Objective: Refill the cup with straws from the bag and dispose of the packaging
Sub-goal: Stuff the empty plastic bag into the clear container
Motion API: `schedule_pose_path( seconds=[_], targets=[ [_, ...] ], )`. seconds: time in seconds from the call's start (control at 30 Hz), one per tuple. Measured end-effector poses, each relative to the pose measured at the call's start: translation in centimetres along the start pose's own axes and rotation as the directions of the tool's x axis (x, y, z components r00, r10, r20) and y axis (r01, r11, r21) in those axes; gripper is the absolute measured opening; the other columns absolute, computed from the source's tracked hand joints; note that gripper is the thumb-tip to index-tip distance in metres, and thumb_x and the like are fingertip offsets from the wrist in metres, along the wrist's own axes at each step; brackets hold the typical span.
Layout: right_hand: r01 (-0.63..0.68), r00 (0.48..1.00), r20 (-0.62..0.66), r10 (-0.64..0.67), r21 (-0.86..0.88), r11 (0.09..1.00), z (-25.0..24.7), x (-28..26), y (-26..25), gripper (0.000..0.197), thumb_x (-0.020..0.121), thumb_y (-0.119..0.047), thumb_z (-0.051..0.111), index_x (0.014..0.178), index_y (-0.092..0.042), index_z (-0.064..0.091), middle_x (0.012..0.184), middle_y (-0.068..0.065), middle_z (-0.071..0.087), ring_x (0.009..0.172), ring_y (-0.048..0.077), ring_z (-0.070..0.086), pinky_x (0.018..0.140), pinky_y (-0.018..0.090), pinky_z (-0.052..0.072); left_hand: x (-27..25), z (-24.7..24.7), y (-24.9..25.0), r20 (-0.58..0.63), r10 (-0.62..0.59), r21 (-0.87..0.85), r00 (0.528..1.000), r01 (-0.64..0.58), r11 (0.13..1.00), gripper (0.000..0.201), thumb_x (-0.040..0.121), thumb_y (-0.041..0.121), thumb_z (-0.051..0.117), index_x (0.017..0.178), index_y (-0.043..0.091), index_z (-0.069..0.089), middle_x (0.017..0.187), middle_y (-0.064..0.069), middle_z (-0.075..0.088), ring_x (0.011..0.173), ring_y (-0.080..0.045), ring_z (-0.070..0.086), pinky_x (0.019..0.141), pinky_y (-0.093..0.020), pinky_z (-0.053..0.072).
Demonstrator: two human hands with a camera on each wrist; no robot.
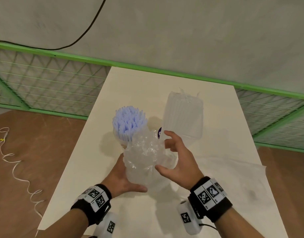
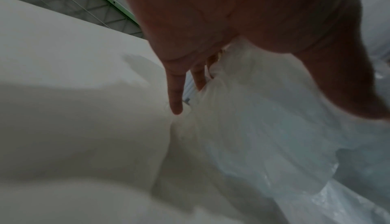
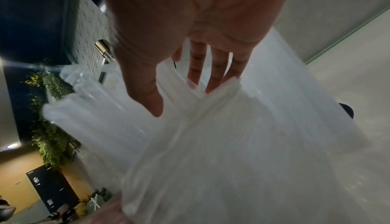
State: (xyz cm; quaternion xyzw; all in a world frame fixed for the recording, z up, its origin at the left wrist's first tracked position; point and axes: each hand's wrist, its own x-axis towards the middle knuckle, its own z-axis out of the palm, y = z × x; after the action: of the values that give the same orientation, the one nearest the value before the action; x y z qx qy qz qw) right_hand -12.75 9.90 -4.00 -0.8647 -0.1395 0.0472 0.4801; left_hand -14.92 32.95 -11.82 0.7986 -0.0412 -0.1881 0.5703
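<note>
A cup packed with pale blue straws (image 1: 128, 123) stands mid-table; its body is hidden behind a crumpled clear plastic bag (image 1: 144, 157). My left hand (image 1: 123, 176) holds that bag from the left, thumb underneath and fingers behind it; in the left wrist view the bag (image 2: 263, 127) bulges between thumb and fingers (image 2: 176, 97). My right hand (image 1: 175, 157) hovers at the bag's right side, fingers spread and relaxed, the fingertips (image 3: 213, 84) brushing a fold of plastic. Behind it lies a clear pack of translucent straws (image 1: 183, 115) with a dark purple label (image 1: 159, 133).
The white table (image 1: 96, 169) ends in a left edge over brown floor, where a white cord (image 1: 15, 169) trails. A flat clear film (image 1: 233, 170) lies on the table's right side. Green wire fence panels (image 1: 44, 79) and a black cable (image 1: 89, 26) are behind.
</note>
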Motion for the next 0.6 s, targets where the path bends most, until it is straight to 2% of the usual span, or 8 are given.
schedule_pose_path(
  seconds=[0.1, 0.2, 0.23, 0.3, 0.37, 0.4, 0.53, 0.6],
  targets=[
    [0.075, 0.995, -0.065, -0.079, -0.066, 0.995, 0.1, 0.3, 0.1, 0.07, 0.072, -0.022, 0.082, 0.134, -0.03, 0.049, 0.11, -0.013, 0.057, 0.107, 0.002, 0.055, 0.093, 0.012, 0.038, -0.2, 0.2, 0.4, -0.066, 0.038, 0.015, 0.997, -0.037, 0.999, 0.119, 0.042, 0.049, 0.096, 0.142, 0.029, 0.034, 0.137, 0.015, 0.047, 0.127, 0.006, 0.043, 0.096, -0.002, 0.035],
    [0.13, 0.979, -0.14, -0.147, -0.123, 0.984, 0.5, 0.6, 0.1, 0.053, 0.075, -0.015, 0.081, 0.124, -0.019, 0.059, 0.104, -0.016, 0.055, 0.097, -0.003, 0.052, 0.086, 0.007, 0.035, -0.4, 1.0, 0.9, -0.176, 0.057, -0.01, 0.983, -0.06, 0.998, 0.115, 0.044, 0.047, 0.096, 0.14, 0.034, 0.034, 0.135, 0.014, 0.047, 0.126, 0.005, 0.043, 0.096, -0.005, 0.036],
    [0.134, 0.976, -0.157, -0.154, -0.127, 0.983, 0.7, 0.7, 0.1, 0.05, 0.076, -0.014, 0.081, 0.121, -0.017, 0.06, 0.105, -0.017, 0.055, 0.098, -0.004, 0.052, 0.086, 0.006, 0.035, -0.4, 1.4, 1.1, -0.217, 0.069, -0.006, 0.974, -0.072, 0.997, 0.114, 0.045, 0.047, 0.096, 0.14, 0.036, 0.034, 0.135, 0.013, 0.046, 0.127, 0.004, 0.043, 0.1, -0.009, 0.037],
    [0.123, 0.975, -0.173, -0.143, -0.118, 0.985, 1.0, 0.8, 0.1, 0.046, 0.078, -0.015, 0.08, 0.119, -0.016, 0.06, 0.107, -0.021, 0.055, 0.1, -0.009, 0.051, 0.086, 0.004, 0.034, -0.4, 1.9, 1.4, -0.276, 0.097, 0.015, 0.956, -0.097, 0.995, 0.113, 0.046, 0.047, 0.095, 0.14, 0.042, 0.031, 0.136, 0.011, 0.045, 0.131, -0.002, 0.042, 0.108, -0.025, 0.038],
    [0.09, 0.977, -0.184, -0.107, -0.094, 0.991, 1.4, 0.7, 0.0, 0.043, 0.079, -0.016, 0.079, 0.117, -0.017, 0.059, 0.106, -0.023, 0.055, 0.1, -0.012, 0.051, 0.085, 0.002, 0.034, -0.4, 2.3, 1.7, -0.295, 0.113, 0.022, 0.949, -0.112, 0.993, 0.111, 0.047, 0.047, 0.094, 0.138, 0.046, 0.03, 0.136, 0.008, 0.045, 0.131, -0.009, 0.043, 0.11, -0.038, 0.041],
    [0.077, 0.977, -0.192, -0.091, -0.078, 0.994, 1.5, 0.7, -0.1, 0.041, 0.08, -0.016, 0.078, 0.115, -0.019, 0.059, 0.105, -0.023, 0.056, 0.099, -0.011, 0.051, 0.085, 0.002, 0.034, -0.6, 2.4, 1.9, -0.287, 0.115, 0.026, 0.951, -0.113, 0.993, 0.11, 0.048, 0.048, 0.093, 0.137, 0.047, 0.03, 0.135, 0.008, 0.045, 0.131, -0.009, 0.044, 0.109, -0.041, 0.042],
    [0.045, 0.972, -0.229, -0.047, -0.014, 0.999, 2.1, 0.8, -0.4, 0.048, 0.081, -0.018, 0.077, 0.115, -0.036, 0.049, 0.104, -0.022, 0.057, 0.102, -0.001, 0.056, 0.086, 0.006, 0.038, -1.1, 2.2, 2.4, -0.192, 0.103, 0.059, 0.976, -0.093, 0.994, 0.117, 0.041, 0.055, 0.093, 0.13, 0.063, 0.017, 0.14, 0.014, 0.036, 0.135, -0.004, 0.035, 0.113, -0.035, 0.036],
    [0.05, 0.97, -0.237, -0.047, 0.005, 0.999, 2.5, 0.9, -0.4, 0.051, 0.082, -0.023, 0.074, 0.121, -0.04, 0.046, 0.101, -0.022, 0.055, 0.099, 0.005, 0.059, 0.086, 0.018, 0.047, -1.3, 2.0, 2.6, -0.168, 0.096, 0.081, 0.981, -0.083, 0.993, 0.12, 0.036, 0.062, 0.091, 0.128, 0.066, 0.013, 0.141, 0.016, 0.033, 0.135, -0.001, 0.032, 0.115, -0.031, 0.033]
  ],
)
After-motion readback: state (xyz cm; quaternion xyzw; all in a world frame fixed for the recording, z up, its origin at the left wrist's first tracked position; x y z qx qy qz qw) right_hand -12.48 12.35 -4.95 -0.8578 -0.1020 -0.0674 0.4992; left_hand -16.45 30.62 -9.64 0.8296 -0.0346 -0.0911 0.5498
